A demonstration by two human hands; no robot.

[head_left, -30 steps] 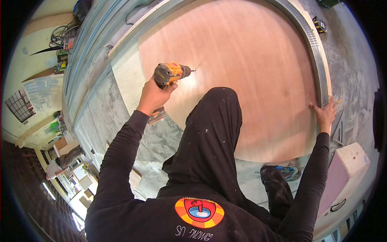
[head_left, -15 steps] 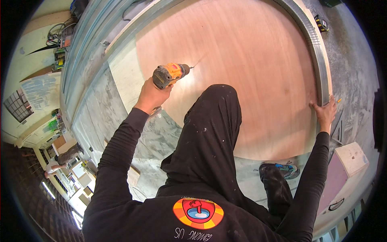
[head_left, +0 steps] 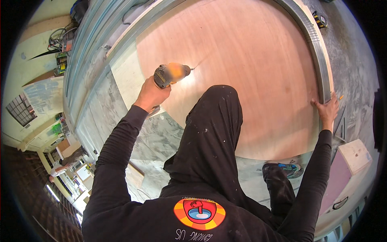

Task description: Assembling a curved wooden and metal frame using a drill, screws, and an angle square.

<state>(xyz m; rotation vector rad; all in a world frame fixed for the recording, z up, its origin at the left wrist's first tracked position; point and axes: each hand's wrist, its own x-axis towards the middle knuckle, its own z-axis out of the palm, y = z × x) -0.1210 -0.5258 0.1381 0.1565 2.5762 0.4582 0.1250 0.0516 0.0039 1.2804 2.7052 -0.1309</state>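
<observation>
Head view: left hand point(head_left: 151, 93) grips drill point(head_left: 171, 74).

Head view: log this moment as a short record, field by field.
left hand: grips a cordless drill, bit tip against the plywood sheet
right hand: flat on the sheet's right edge, by the metal track
knee: resting on the plywood
floor: grey concrete, beneath the sheet
far right: tape measure on the floor
</observation>
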